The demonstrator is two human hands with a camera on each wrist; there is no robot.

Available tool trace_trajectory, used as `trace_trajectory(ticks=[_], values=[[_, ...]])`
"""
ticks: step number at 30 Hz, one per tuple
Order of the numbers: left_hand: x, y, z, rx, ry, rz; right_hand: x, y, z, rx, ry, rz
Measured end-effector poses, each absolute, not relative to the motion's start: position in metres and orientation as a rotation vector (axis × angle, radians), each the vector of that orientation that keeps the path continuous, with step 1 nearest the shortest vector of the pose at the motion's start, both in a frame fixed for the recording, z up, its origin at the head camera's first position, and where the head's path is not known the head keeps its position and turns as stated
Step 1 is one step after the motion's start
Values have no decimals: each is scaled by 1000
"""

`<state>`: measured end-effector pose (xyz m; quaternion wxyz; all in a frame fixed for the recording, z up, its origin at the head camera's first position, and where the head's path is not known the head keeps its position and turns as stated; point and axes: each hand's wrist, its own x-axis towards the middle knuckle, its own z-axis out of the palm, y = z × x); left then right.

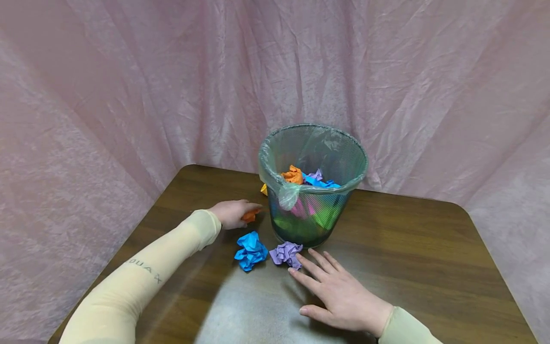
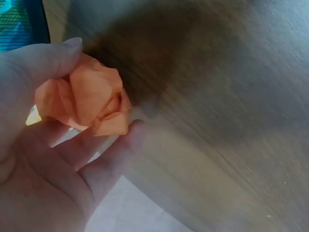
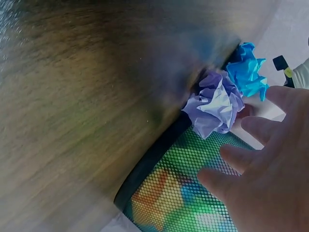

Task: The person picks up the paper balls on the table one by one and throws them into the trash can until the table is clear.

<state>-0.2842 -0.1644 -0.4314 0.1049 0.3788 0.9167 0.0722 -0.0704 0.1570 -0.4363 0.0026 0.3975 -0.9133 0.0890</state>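
Note:
An orange crumpled paper ball (image 2: 96, 96) sits between the thumb and fingers of my left hand (image 1: 234, 213), to the left of the mesh wastebasket (image 1: 301, 229). My right hand (image 1: 343, 298) is spread over the table with its fingers straight, fingertips right by a purple crumpled paper ball (image 1: 285, 254). Beside that, to its left, lies a blue crumpled paper ball (image 1: 250, 251). In the right wrist view both the purple ball (image 3: 216, 104) and the blue ball (image 3: 247, 72) lie beyond my fingers.
A translucent green bag lines the wastebasket, folded over its rim. Inside are several crumpled papers, among them an orange one (image 1: 293, 175) and a blue one (image 1: 320, 181). A yellow piece (image 1: 264, 189) shows behind the basket's left side. Pink curtains (image 1: 227, 86) hang behind the wooden table (image 1: 421, 248).

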Motion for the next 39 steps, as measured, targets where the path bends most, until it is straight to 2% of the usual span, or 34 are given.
trace_trajectory(ticks=[14, 39], values=[[-289, -176, -437, 1125, 2726, 141, -73, 152, -440, 1275, -2897, 298], [-279, -185, -453, 1216, 2952, 235, -74, 149, -437, 1246, -2839, 258]])
